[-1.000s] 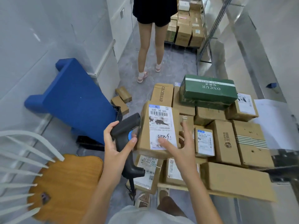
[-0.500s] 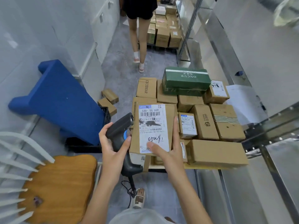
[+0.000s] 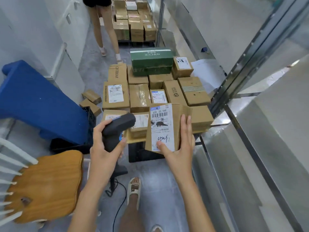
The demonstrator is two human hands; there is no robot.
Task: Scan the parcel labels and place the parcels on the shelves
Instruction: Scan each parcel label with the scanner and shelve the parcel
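Two hands: both are occupied.
Left hand (image 3: pixel 107 144): a black scanner (image 3: pixel 117 129) is gripped, its nose aimed right; the handle is largely covered by fingers.
Right hand (image 3: pixel 179 148): a cardboard parcel (image 3: pixel 167 129) is held upright, thumb on the label (image 3: pixel 161 128), fingers up its right side.
Parcel position: raised over the near edge of the box pile (image 3: pixel 150 91).
Label: "530-D5 069" is legible; smaller print is blurred.
Shelves (image 3: pixel 250 97): cut off at right.

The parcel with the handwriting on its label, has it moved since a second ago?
Yes. The parcel, held in the right hand, has shifted right, away from the scanner, and now overlaps the right side of the box stack.
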